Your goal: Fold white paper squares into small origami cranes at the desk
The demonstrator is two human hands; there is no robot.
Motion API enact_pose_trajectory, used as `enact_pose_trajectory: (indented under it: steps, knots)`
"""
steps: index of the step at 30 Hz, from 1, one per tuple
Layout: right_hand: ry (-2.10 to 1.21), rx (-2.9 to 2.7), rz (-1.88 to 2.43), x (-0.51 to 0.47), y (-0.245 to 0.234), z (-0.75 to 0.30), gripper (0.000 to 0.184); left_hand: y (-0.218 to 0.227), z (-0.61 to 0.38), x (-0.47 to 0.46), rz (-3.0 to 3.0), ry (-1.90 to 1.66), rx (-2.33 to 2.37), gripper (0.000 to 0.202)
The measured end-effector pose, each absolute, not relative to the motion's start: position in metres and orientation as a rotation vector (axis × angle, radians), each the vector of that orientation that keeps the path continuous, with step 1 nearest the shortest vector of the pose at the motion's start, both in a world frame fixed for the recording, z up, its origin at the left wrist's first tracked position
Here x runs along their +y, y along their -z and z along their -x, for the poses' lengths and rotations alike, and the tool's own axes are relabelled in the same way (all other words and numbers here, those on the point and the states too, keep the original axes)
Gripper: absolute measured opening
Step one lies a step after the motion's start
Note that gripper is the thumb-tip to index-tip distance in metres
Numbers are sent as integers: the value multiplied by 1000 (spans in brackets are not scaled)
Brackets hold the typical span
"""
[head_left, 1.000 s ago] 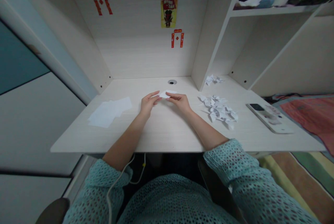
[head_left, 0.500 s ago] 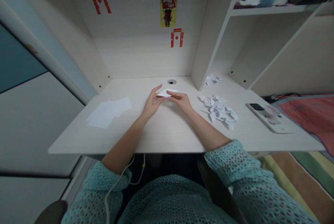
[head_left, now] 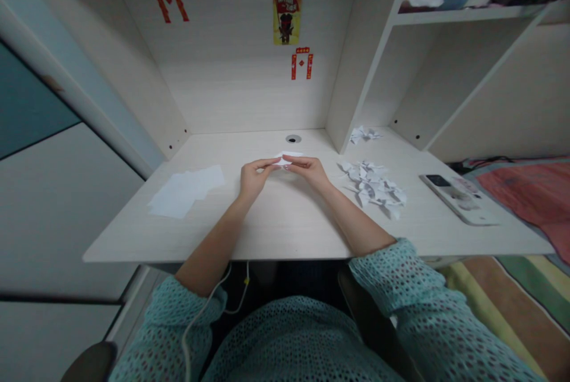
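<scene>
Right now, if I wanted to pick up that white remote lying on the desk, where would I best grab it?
Probably across its long sides near the middle, coming from above. The remote lies flat on the desk, long and narrow, angled toward the desk's right edge, with bare surface on both sides. The pile of folded paper pieces sits apart on its left, so fingers should fit.

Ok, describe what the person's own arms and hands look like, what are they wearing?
Both forearms are bare, and the left hand and right hand wear no gloves. The sleeves are a teal open-knit mesh, pushed up to about the elbows. No rings or watch can be made out.
</scene>
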State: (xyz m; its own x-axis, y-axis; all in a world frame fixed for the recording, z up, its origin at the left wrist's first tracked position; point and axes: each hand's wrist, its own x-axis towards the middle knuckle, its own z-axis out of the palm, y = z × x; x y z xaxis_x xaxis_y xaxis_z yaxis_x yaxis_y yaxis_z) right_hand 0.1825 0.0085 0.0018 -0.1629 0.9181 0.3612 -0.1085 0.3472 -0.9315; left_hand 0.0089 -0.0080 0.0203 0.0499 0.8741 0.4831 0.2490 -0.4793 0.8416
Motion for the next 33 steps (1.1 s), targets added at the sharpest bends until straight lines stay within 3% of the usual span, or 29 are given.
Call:
enact_pose_trajectory:
  steps: [12,21,33]
  knots:
    - [-1109,-1452,807,11,-1,-185,36,-20,-7,-7,-1812,-1416,1140,20]
    - [-1006,-1431,793,10,0,-180,23,-12,-11,-1,-1608,-1394,1082,25]
    - [-900,-1363,862,8,0,-175,26,-15,-17,-4,-1512,-1419,1078,25]
